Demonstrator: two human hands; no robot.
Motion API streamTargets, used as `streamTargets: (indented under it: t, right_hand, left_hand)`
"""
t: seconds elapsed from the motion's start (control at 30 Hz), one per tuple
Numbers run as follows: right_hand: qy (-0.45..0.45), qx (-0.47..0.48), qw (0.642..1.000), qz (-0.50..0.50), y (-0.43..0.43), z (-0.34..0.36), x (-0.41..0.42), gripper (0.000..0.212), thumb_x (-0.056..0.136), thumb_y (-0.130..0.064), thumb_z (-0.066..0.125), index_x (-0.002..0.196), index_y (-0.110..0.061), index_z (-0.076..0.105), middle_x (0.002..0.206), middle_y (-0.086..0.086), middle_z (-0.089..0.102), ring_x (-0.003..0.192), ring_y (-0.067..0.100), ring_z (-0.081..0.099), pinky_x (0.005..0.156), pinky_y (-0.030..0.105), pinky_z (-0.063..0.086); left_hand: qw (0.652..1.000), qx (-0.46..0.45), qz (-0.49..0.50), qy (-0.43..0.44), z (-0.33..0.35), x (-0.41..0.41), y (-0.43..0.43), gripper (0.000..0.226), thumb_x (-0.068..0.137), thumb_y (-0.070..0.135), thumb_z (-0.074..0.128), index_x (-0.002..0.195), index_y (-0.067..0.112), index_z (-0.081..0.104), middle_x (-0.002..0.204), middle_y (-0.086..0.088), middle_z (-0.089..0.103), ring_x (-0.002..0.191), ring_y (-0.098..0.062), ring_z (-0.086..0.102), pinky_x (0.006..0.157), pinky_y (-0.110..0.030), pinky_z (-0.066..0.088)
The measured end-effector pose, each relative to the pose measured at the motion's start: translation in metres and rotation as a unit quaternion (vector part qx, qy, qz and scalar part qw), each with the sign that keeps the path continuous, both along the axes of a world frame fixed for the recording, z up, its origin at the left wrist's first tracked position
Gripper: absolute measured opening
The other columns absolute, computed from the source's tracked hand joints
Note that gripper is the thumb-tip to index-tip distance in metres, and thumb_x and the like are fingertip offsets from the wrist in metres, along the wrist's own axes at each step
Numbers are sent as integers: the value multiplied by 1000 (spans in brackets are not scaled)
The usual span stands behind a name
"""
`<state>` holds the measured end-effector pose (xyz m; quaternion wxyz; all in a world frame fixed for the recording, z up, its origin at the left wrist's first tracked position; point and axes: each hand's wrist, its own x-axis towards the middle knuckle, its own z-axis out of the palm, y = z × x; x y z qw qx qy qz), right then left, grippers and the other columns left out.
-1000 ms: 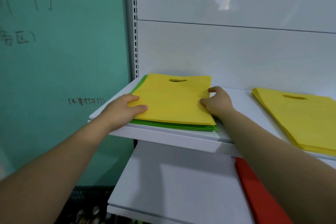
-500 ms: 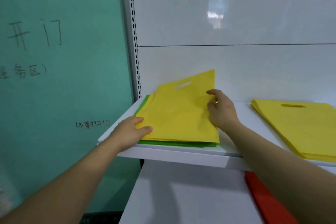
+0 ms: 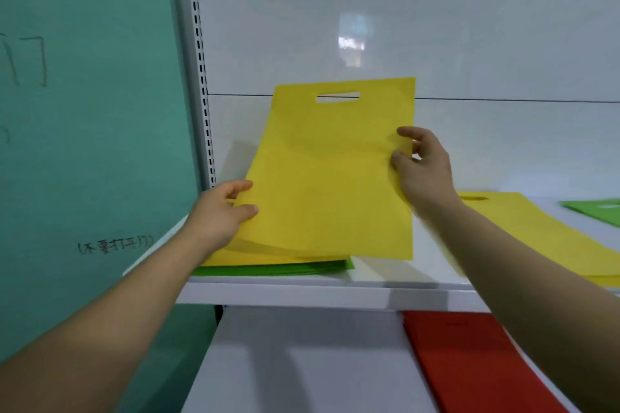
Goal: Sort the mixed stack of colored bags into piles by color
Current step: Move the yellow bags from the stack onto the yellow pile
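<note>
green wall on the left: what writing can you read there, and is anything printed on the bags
"(不要打开门)": small handwritten note low on the green wall.
"门": large handwritten character higher on that wall, at the picture's left edge.
Below it, faint strokes: too cut off to read.
On the raised yellow bag: no print visible.

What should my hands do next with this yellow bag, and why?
Probably carry the yellow bag right onto the yellow pile: left hand and right hand pinch its edges, it's raised over the mixed stack, and colors match.
</note>
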<state>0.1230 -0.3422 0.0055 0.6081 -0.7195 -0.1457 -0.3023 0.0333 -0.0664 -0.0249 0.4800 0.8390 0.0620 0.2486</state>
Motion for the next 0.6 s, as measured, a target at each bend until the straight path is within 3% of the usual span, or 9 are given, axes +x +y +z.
streamTargets:
  t: [0.07,0.27,0.43,0.6]
  right_hand:
    - [7,-27,999,-16,-22,2,6,38,91,-7,54,115,-36,55,99,-6,48,79,9,49,73,23,46]
    - [59,-116,989,-67,-105,-2,27,34,95,-24,54,128,-29,52,110,1,50,96,19,51,83,30,43]
    - [92,-182,974,-101,-190,-15,48,32,96,-23,54,128,-21,54,107,0,49,98,19,49,86,29,39]
    - [136,-259,950,-107,-260,-33,74,30,97,-21,52,126,-17,55,114,4,54,107,24,51,82,25,36]
  left_hand:
    - [1000,12,0,-25,4,4,-21,42,87,10,65,125,25,58,121,0,52,99,-12,49,72,-19,40]
    - [995,74,-26,-58,9,21,-103,41,91,8,59,129,20,55,132,3,50,110,-8,43,88,-17,31]
    - [993,104,-47,-38,-7,43,-188,44,89,11,61,132,17,53,136,-2,49,119,-16,48,89,-16,32]
    - [989,114,-86,27,-34,57,-261,53,88,23,64,138,18,46,141,1,43,124,-14,44,95,-21,34]
